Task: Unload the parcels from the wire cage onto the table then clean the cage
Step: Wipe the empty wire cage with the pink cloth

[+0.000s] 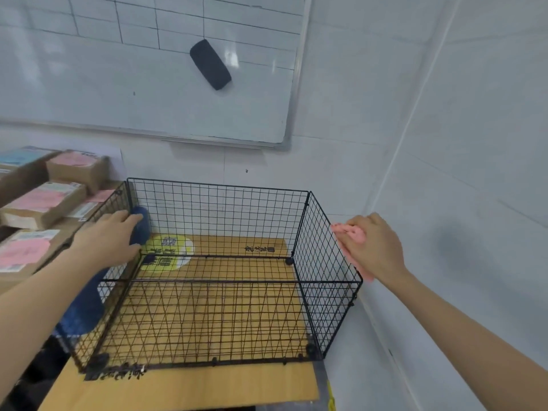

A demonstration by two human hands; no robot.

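Observation:
The black wire cage (225, 215) stands open-topped on a flat sheet of brown cardboard (189, 387), with no parcel inside it. My left hand (109, 237) holds a dark blue cloth (141, 225) against the cage's left wall near the back corner; the cloth hangs down outside that wall. My right hand (373, 246) grips a pink cloth (350, 234) pressed on the outside of the cage's right wall near its top edge. Several brown parcels (44, 207) with pink and white labels lie stacked on the table to the left of the cage.
A whiteboard (148, 69) with a black eraser (210, 64) stuck to it hangs on the wall behind the cage. White walls close in at the back and right (459, 173). The cardboard's front edge ends near the bottom of the view.

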